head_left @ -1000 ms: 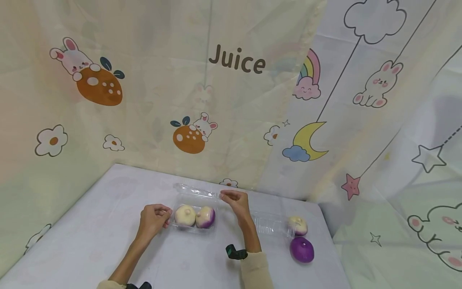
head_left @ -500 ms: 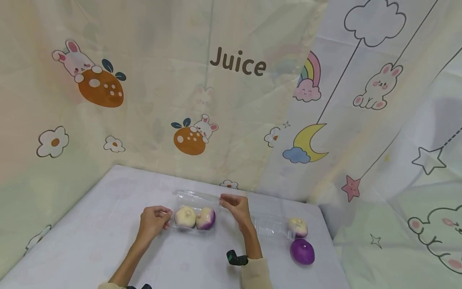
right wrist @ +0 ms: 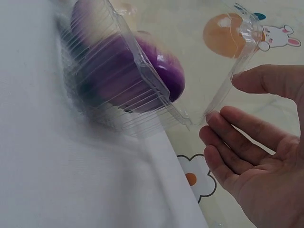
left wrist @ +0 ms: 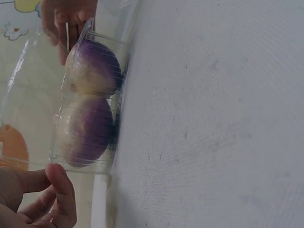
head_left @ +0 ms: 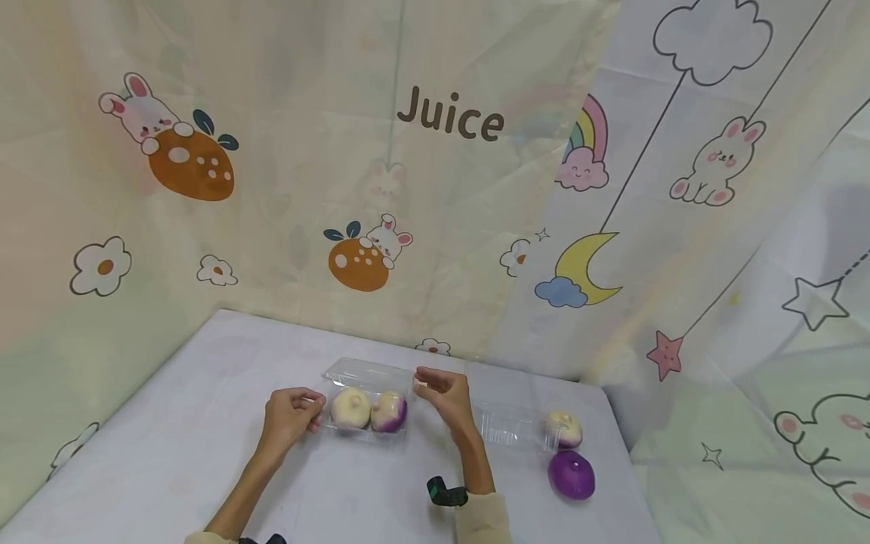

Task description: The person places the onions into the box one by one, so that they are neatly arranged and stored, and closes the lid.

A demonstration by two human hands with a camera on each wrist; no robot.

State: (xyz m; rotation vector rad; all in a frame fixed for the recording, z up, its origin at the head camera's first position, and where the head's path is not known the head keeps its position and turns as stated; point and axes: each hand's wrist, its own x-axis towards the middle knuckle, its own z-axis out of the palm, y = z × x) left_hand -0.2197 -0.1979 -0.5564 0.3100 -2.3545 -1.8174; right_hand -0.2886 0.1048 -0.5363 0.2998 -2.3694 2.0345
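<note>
A clear plastic clamshell box stands on the table with its hinged lid raised at the back. Inside sit two cream-and-purple turnips, the left turnip and the right turnip. My left hand pinches the box's left front corner between thumb and fingers, as the left wrist view shows. At the right end of the lid is my right hand. In the right wrist view its thumb touches the lid's edge, with the fingers fairly straight and spread from the thumb.
To the right lies a second clear plastic box. Against its right end sits a cream-and-purple turnip, with a purple turnip in front. A printed curtain hangs behind the white table.
The raised lid has changed its tilt, and more of its face shows. My right hand has lowered slightly, and its thumb and fingers have parted from their pinch on the lid. My left hand stays.
</note>
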